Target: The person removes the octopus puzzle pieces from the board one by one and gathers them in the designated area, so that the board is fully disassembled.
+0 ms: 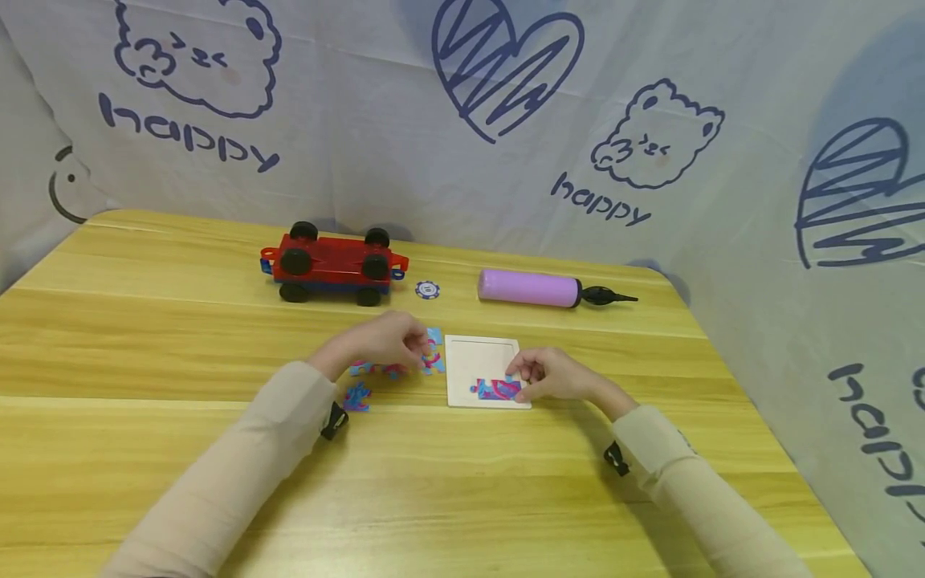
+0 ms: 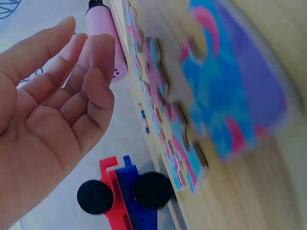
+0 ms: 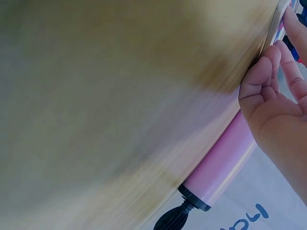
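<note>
My right hand point(image 1: 552, 375) is at the right side of a white square puzzle tray point(image 1: 470, 353), thumb and fingertips pinching the right end of blue, pink and purple jigsaw puzzle pieces point(image 1: 497, 390). These lie along the tray's lower right edge. In the right wrist view, the right hand point(image 3: 276, 91) is low against the tray's edge, which hides most of the pieces. Left of the tray, my left hand point(image 1: 390, 341) hovers over loose puzzle pieces point(image 1: 357, 396). Its fingers point(image 2: 98, 57) are loosely bent and hold nothing; several pieces point(image 2: 225, 81) lie beside it.
Behind the left hand, a red and blue toy car base point(image 1: 336, 261) lies with black wheels upward. A blue and white chip point(image 1: 427, 290) is beside it. The purple hand pump point(image 1: 529, 287) with a black nozzle lies behind the tray. Printed cloth point(image 1: 361, 144) hangs behind the wooden table.
</note>
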A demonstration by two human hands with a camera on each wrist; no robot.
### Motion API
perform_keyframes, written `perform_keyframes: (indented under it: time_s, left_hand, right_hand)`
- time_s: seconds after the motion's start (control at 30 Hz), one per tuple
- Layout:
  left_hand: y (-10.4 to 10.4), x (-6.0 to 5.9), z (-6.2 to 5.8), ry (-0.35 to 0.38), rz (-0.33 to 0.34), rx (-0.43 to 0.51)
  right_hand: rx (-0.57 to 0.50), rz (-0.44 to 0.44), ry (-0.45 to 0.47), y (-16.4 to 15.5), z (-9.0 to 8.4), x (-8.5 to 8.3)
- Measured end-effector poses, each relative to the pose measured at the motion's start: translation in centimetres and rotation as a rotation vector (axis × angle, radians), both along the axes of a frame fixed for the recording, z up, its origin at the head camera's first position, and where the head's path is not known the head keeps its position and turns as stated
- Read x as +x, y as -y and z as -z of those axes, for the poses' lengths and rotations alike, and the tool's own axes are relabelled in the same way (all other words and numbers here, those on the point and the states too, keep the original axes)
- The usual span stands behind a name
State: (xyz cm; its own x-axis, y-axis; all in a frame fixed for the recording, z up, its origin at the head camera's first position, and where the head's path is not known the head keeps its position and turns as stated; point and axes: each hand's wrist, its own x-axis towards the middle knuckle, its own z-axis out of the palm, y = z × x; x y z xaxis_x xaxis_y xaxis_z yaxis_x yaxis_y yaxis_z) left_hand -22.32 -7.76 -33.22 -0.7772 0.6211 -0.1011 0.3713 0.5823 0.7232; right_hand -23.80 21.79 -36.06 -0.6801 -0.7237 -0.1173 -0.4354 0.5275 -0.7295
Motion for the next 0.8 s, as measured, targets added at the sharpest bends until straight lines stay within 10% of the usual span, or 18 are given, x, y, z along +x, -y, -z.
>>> perform_keyframes:
  time_s: [0.8]
  left_hand:
    - [-6.0,-0.7,0.4,0.02,-0.006,-0.091]
  right_hand:
    - [0.039,0.058,0.02,0.2,0.2,-0.1]
